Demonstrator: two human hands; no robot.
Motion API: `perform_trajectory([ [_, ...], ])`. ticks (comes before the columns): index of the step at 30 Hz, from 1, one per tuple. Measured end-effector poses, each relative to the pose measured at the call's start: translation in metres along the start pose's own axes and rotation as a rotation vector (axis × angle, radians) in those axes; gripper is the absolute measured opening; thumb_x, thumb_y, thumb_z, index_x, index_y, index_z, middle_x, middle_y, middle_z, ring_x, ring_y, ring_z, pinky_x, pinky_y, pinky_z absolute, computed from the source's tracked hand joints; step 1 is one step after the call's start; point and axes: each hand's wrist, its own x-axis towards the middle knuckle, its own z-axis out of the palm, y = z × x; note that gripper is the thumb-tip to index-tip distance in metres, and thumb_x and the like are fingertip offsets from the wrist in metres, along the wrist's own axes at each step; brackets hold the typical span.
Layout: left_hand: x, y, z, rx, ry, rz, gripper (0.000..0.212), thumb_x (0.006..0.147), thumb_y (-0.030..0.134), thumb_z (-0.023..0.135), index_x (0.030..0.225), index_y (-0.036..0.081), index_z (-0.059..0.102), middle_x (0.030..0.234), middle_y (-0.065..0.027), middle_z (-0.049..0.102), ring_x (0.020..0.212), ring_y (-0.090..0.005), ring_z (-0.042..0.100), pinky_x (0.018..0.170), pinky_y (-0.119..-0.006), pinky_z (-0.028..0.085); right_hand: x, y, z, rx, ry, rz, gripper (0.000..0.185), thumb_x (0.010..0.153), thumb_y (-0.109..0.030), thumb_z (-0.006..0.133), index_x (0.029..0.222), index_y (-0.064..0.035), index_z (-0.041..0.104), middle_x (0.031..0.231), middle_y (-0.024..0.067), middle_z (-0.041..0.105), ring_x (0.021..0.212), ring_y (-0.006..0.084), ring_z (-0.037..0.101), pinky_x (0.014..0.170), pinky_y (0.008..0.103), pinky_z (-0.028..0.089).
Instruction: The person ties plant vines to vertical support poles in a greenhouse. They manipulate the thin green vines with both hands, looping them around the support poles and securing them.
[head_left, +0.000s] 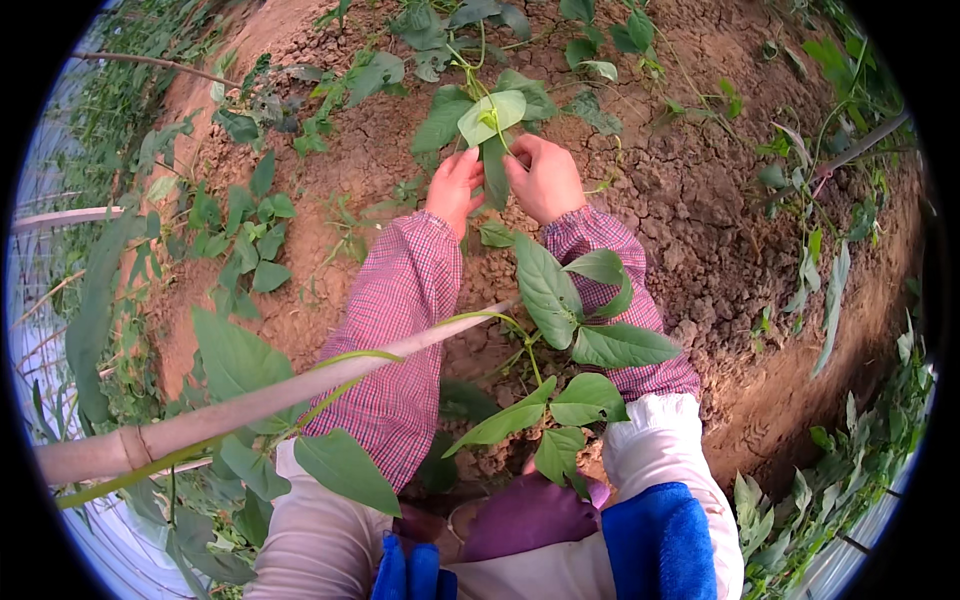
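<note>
In the head view, a leafy vine shoot (491, 116) with a pale leaf turned up hangs between my hands. My right hand (546, 178) has its thumb and fingers pinched on the thin stem at the shoot's lower end. Just beside it, my left hand (454, 187) curls with its fingertips at the edge of a long green leaf (495, 174). Whether those fingertips grip the leaf or only touch it is not clear. Both forearms wear checked sleeve covers (401, 281).
A bamboo pole (247, 405) with a vine wound round it slants across the near left, above my left forearm. Broad leaves (551, 292) hang over my right sleeve. Cracked soil (690, 247) lies beneath, with low plants (251, 240) leftward and another pole (862, 142) at right.
</note>
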Motion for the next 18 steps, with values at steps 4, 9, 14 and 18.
perform_trajectory([
  [4,0.019,-0.012,-0.028,0.129,-0.218,-0.111,0.035,0.079,0.027,0.047,0.107,0.008,0.038,0.095,-0.0046,0.049,0.089,-0.0161,0.047,0.075,-0.032,0.037,-0.008,-0.012,0.011,-0.012,-0.134,-0.004,0.018,0.069,-0.019,0.052,0.078,-0.0032,0.055,0.068,0.0153,0.056,0.067,0.0300,0.054,0.061,0.0371,0.043],
  [9,0.020,-0.010,-0.009,0.104,0.104,-0.163,0.032,0.074,0.024,0.052,0.100,0.005,0.045,0.094,-0.0051,0.051,0.085,-0.0153,0.047,0.074,-0.032,0.037,0.005,-0.012,-0.002,0.125,-0.172,0.029,0.018,0.067,-0.017,0.053,0.073,-0.0006,0.056,0.068,0.0152,0.056,0.064,0.0257,0.055,0.059,0.0316,0.043],
  [14,0.041,-0.034,-0.007,0.709,0.078,-0.087,0.025,0.073,0.021,0.054,0.088,0.001,0.051,0.071,-0.0059,0.055,0.070,-0.0154,0.053,0.059,-0.028,0.040,0.007,-0.011,-0.002,0.185,-0.299,0.083,0.020,0.066,-0.018,0.053,0.077,-0.0015,0.057,0.067,0.0147,0.056,0.065,0.0263,0.055,0.061,0.0327,0.043],
  [18,0.069,-0.058,-0.063,0.485,0.087,0.214,0.021,0.075,0.017,0.051,0.083,-0.002,0.053,0.068,-0.0067,0.056,0.064,-0.0146,0.053,0.058,-0.026,0.040,0.028,-0.016,-0.038,-0.241,0.097,-0.094,0.019,0.069,-0.020,0.050,0.077,-0.0053,0.057,0.069,0.0141,0.057,0.068,0.0284,0.055,0.061,0.0356,0.044],
])
